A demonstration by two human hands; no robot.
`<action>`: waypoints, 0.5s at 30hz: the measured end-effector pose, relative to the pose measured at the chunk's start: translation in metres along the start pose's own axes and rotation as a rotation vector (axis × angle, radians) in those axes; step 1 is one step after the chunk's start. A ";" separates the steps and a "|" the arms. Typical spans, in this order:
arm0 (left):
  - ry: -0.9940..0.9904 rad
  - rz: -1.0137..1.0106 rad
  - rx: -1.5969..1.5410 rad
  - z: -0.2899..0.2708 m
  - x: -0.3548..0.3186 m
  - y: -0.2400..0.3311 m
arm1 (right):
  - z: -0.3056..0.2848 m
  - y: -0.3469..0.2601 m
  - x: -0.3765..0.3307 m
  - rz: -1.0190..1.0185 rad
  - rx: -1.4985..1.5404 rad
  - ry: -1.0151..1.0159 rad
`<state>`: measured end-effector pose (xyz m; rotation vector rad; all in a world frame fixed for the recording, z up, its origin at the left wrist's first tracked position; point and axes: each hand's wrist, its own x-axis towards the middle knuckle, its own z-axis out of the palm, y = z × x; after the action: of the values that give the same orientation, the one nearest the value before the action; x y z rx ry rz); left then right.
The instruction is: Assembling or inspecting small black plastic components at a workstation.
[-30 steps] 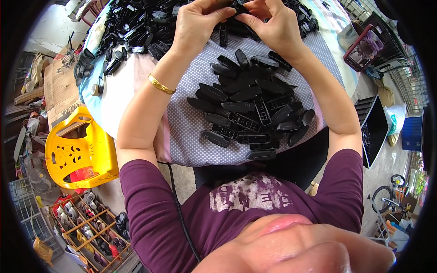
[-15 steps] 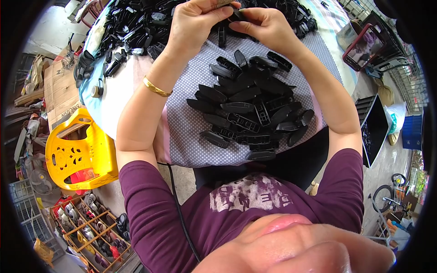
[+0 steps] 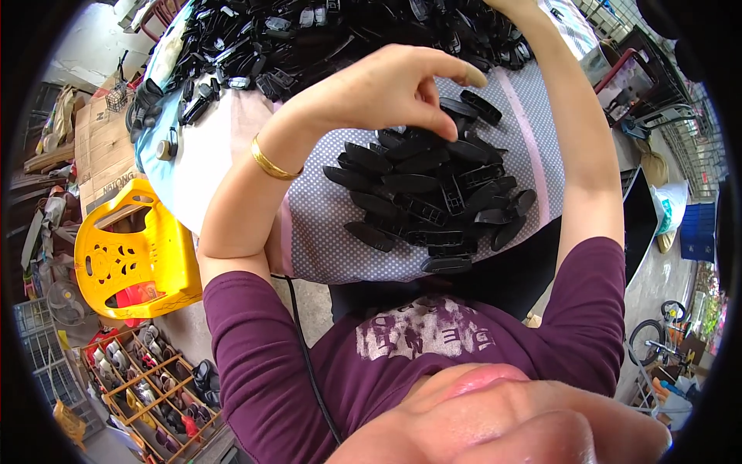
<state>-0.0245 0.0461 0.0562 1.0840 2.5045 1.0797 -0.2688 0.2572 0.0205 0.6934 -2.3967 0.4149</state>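
Note:
My left hand (image 3: 386,85) hovers over a small pile of black plastic clip pieces (image 3: 433,193) lying on a dotted grey cloth (image 3: 325,232). Its fingers are apart and curled, the index finger pointing right, and nothing shows in it. A gold bangle (image 3: 270,162) is on that wrist. My right forearm (image 3: 580,155) stretches up past the pile to the top edge, where the hand itself is cut off. A much larger heap of the same black pieces (image 3: 309,39) covers the far part of the table.
A yellow plastic stool (image 3: 131,247) stands on the floor at left, with a cardboard box (image 3: 93,147) behind it and a shoe rack (image 3: 147,379) below. A black cable (image 3: 297,325) hangs down my chest. A red-framed chair (image 3: 618,69) is at right.
Both hands were together at the far heap, working on a piece. My left hand has come back over the near pile with fingers apart; my right hand has reached further away, out of view.

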 end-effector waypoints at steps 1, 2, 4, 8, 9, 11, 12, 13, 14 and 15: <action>0.094 0.093 -0.041 0.008 -0.002 -0.002 | 0.004 -0.002 0.001 -0.005 0.007 0.002; 0.096 0.089 -0.038 0.008 -0.002 -0.013 | 0.009 -0.004 0.001 0.078 -0.006 -0.073; 0.204 0.179 0.126 -0.006 -0.005 -0.038 | 0.007 -0.023 0.001 0.151 -0.003 -0.152; 0.315 0.037 0.696 -0.013 -0.013 -0.076 | 0.003 -0.027 0.001 0.110 -0.063 -0.154; 0.316 0.039 0.691 -0.007 -0.012 -0.079 | 0.005 -0.025 -0.001 0.084 -0.040 -0.067; 0.285 0.005 0.850 0.003 -0.008 -0.081 | 0.007 -0.022 -0.010 0.067 0.083 0.017; 0.288 0.007 0.844 0.003 -0.006 -0.081 | 0.003 -0.024 -0.015 0.049 0.211 0.105; 0.301 0.011 0.871 0.001 -0.003 -0.081 | -0.002 -0.027 -0.022 0.049 0.203 0.101; 0.312 0.016 0.898 0.000 0.000 -0.081 | -0.013 -0.037 -0.030 0.035 0.376 0.097; 0.394 0.075 0.895 0.000 -0.003 -0.084 | -0.016 -0.054 -0.038 0.015 0.574 0.089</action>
<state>-0.0684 0.0048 -0.0024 1.2324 3.4102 0.1169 -0.2049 0.2344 0.0156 0.8760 -2.2013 1.1398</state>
